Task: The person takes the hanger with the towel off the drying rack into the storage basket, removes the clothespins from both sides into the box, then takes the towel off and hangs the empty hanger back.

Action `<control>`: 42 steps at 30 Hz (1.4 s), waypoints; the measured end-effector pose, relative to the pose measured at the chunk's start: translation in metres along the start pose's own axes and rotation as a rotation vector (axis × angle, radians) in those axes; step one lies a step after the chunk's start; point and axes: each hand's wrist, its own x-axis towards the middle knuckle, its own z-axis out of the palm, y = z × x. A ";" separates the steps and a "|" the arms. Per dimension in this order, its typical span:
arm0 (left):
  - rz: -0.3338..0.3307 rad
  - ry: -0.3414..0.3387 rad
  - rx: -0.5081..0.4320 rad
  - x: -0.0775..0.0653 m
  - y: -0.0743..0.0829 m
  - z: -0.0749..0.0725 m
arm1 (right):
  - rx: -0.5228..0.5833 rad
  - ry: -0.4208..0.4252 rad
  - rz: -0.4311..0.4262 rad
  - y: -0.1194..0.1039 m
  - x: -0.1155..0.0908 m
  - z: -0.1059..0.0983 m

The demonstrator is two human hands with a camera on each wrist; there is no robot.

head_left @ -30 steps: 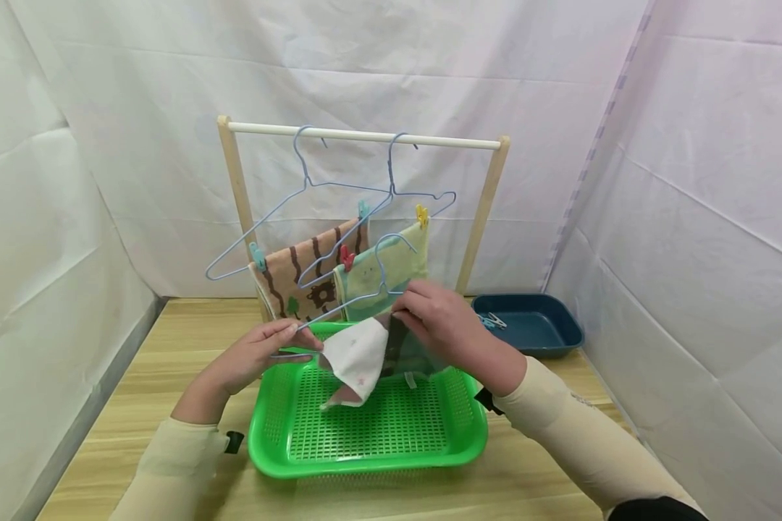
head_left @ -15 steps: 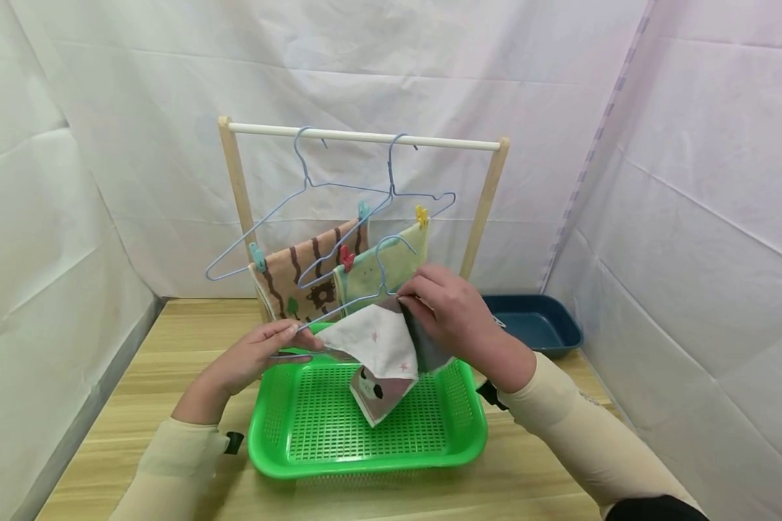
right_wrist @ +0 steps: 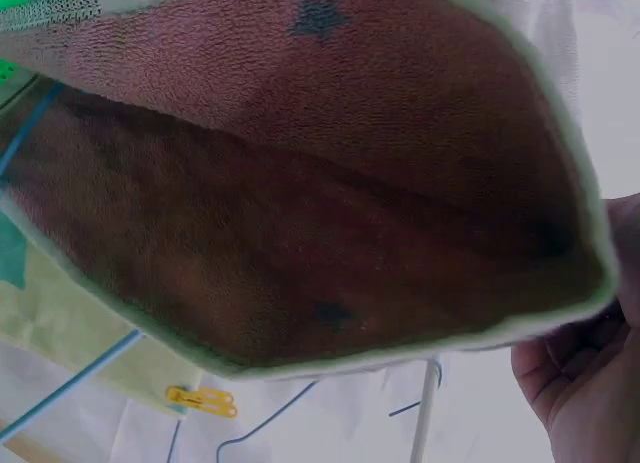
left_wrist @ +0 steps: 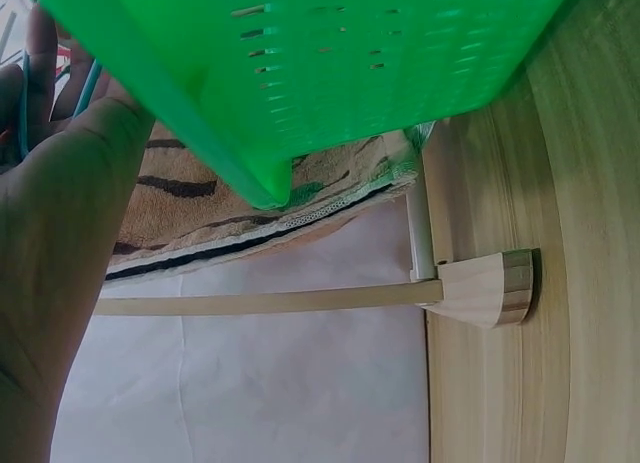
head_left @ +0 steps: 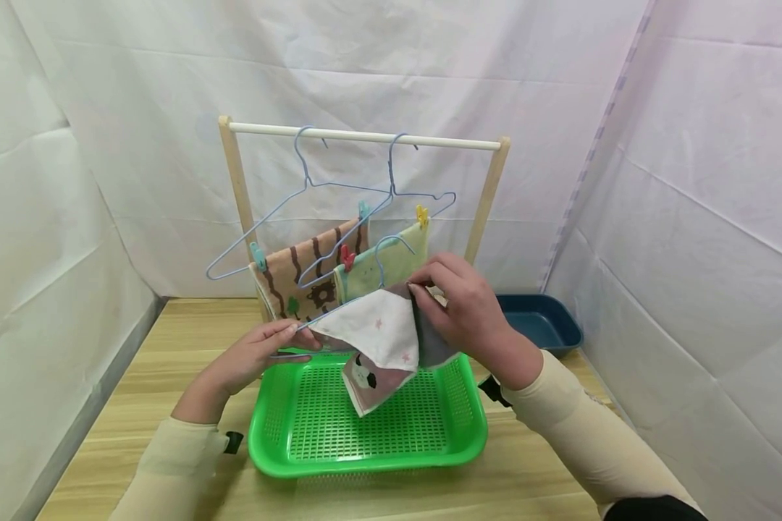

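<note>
In the head view my left hand (head_left: 254, 354) grips one end of a blue wire hanger (head_left: 379, 264), thumb on top, over the basket's left side. My right hand (head_left: 459, 307) pinches the upper edge of a small towel (head_left: 371, 325). That towel is pale with pink stars on one face, and a pink part with a panda-like print hangs below. It lies across the hanger and covers much of its wire. The right wrist view looks into the towel's pinkish fold (right_wrist: 330, 223). Fingers of my left hand (left_wrist: 60, 173) show beside the hanger wire in the left wrist view.
Under the hands stands a green slotted basket (head_left: 365, 463). Behind it a rack (head_left: 365, 135) carries two hangers, with a brown towel (head_left: 313, 268) and a yellow-green towel (head_left: 391, 260) clipped by pegs. A dark blue tray (head_left: 544, 325) sits at the right, partly behind my right hand.
My right hand has moved up and right, drawing the towel along and spreading it over the hanger; its panda-printed part now hangs down. My left hand stays put on the hanger.
</note>
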 end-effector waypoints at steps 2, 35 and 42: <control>-0.004 0.002 0.002 0.000 0.000 0.000 | 0.011 0.020 -0.004 0.000 0.000 -0.001; -0.015 0.036 0.007 0.003 -0.005 0.003 | 0.069 0.206 -0.011 -0.011 0.007 -0.021; -0.007 0.040 0.034 0.002 -0.001 0.002 | 0.152 0.043 -0.012 -0.008 -0.003 -0.020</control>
